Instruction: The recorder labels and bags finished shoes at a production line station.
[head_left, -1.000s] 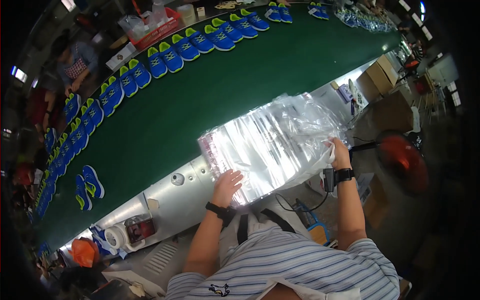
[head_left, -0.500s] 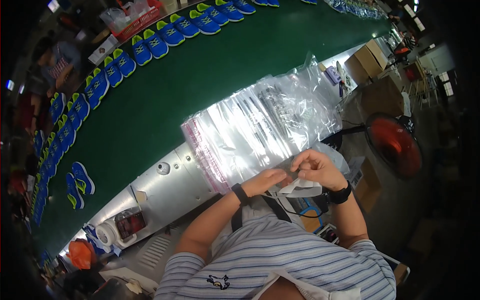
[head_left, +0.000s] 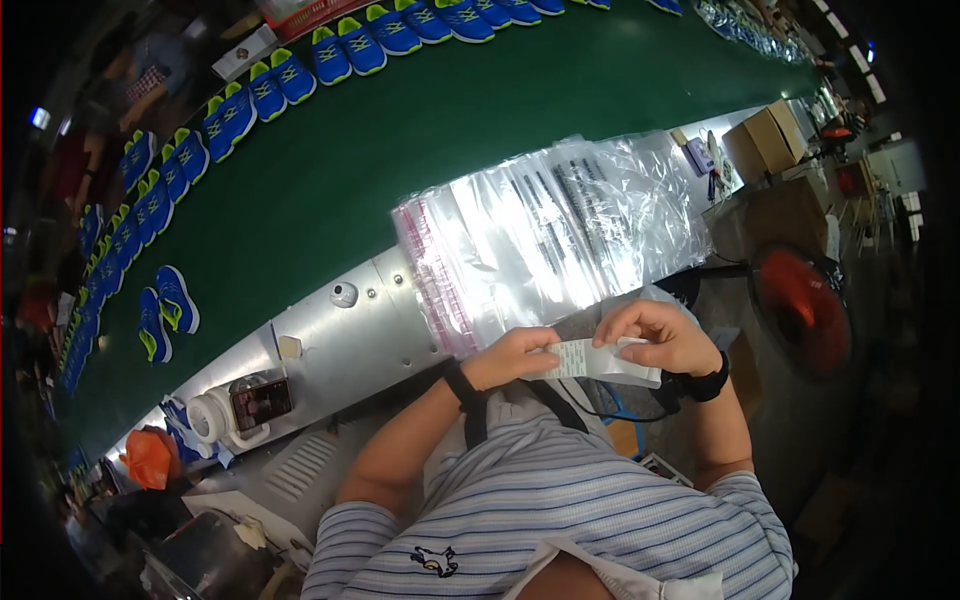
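Just in front of my body, a white strip of printed labels [head_left: 602, 361] stretches between my two hands. My left hand [head_left: 512, 358] pinches its left end between thumb and fingers. At the other end, my right hand [head_left: 668, 340] grips the strip with bent fingers, and a loose tail of it hangs below. Right beyond the hands lies a stack of clear plastic bags [head_left: 520, 250], shiny, with dark print and a pink printed band along the left side. Neither hand touches the bags.
Blue sneakers [head_left: 230, 118] line the far side of a green conveyor belt [head_left: 330, 190]; one pair [head_left: 175, 300] sits nearer, at left. A phone [head_left: 262, 402] leans by a white jug [head_left: 208, 418] on the metal ledge. A red fan [head_left: 798, 310] and cardboard box [head_left: 768, 142] are at right.
My left hand now holds the strip's left end, and the strip has turned its printed face up between both hands. The whole view has shifted slightly.
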